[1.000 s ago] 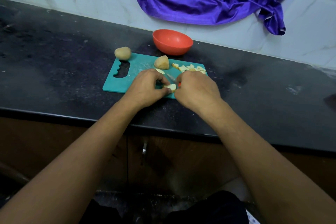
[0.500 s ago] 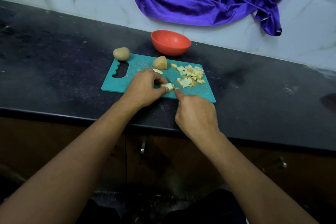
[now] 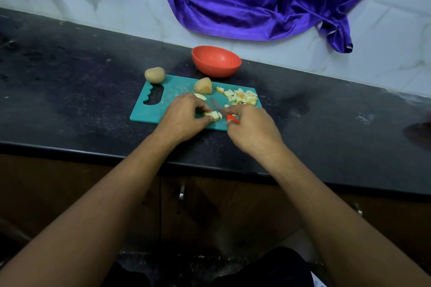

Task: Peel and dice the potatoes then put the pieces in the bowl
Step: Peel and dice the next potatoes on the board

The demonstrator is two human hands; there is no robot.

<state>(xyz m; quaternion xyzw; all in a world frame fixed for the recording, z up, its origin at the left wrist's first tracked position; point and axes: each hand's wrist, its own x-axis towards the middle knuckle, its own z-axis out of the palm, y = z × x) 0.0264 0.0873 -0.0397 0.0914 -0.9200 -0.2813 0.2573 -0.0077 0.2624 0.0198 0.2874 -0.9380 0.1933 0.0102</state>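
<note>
Potato chunk (image 3: 213, 115) lies on the teal cutting board (image 3: 149, 112), pinched by the left hand (image 3: 184, 115). The right hand (image 3: 251, 128) grips a red-handled knife (image 3: 218, 108), blade just beside the chunk. Diced pieces (image 3: 242, 96) lie heaped at the board's far right corner, with the red bowl (image 3: 216, 61) behind.

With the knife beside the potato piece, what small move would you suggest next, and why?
Probably cut down through the potato piece: the left hand pins it on the board and the right hand holds the knife beside it.
</note>
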